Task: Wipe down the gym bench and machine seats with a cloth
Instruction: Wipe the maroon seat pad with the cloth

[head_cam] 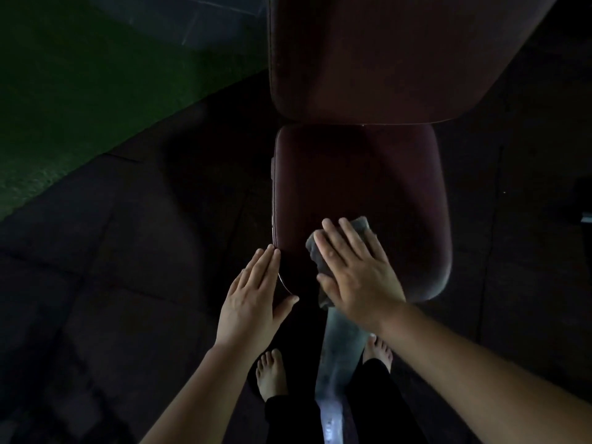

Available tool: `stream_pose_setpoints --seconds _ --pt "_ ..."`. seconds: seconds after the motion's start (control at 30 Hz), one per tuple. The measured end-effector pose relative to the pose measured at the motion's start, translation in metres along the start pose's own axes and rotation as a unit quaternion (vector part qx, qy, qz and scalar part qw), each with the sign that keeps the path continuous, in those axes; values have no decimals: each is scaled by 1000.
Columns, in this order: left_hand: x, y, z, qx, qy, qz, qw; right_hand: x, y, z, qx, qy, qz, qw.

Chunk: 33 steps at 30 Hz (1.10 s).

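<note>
A dark red padded bench seat (358,181) lies in front of me, with a larger dark red back pad (368,52) beyond it. My right hand (355,270) lies flat, fingers straight, on a grey cloth (360,226), pressing it onto the near part of the seat. The cloth shows beyond my fingertips and under my palm. My left hand (253,299) is open with straight fingers, resting against the seat's near left edge.
A grey metal frame bar (336,357) runs from under the seat toward me, between my two bare feet (272,376). Dark rubber floor tiles (128,267) surround the bench. A green surface (64,91) fills the upper left. The scene is very dim.
</note>
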<state>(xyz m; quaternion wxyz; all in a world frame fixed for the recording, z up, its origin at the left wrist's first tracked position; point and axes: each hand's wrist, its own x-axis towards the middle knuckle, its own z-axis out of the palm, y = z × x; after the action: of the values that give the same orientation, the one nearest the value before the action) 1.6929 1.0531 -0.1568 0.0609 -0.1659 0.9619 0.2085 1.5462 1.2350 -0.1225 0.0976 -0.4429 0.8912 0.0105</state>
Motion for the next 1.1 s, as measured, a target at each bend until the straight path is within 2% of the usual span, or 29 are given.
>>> stream_pose_setpoints --seconds 0.03,0.1,0.23,0.27,0.33,0.47,0.57,0.6,0.7,0.77,0.87,1.0,1.1 --pt "0 0 0 1 2 3 1000 6 9 -1 2 -4 -30 1000" --pt "0 0 -1 2 4 5 1000 40 31 -7 7 10 -29 1000" --pt "-2 1 1 1 7 3 1000 121 38 -23 38 36 147 988" --pt "-3 1 2 -2 11 1 1000 127 27 -22 47 34 163 985" --pt "-2 0 3 -7 15 3 1000 112 -2 -16 34 25 125 991" --pt "-2 -3 2 -11 9 13 1000 36 -34 -4 4 -11 -49 999" --pt "-1 -4 2 -7 2 12 1000 68 -8 -10 9 -6 -86 996" --pt "-1 -4 2 -6 -2 11 1000 94 1 -16 7 4 -67 998" --pt "-1 -3 1 -11 -7 6 1000 176 22 -40 31 5 63 998" --pt "-1 -2 2 -12 -6 1 1000 204 19 -43 26 5 107 994" --pt "-3 -1 4 -18 -8 -3 1000 178 -7 -34 23 11 94 995" --pt "-3 -3 6 -26 4 -1 1000 65 -45 -10 0 -1 -7 1000" --pt "-2 -4 5 -29 3 3 1000 30 -28 -2 9 -24 -54 998"
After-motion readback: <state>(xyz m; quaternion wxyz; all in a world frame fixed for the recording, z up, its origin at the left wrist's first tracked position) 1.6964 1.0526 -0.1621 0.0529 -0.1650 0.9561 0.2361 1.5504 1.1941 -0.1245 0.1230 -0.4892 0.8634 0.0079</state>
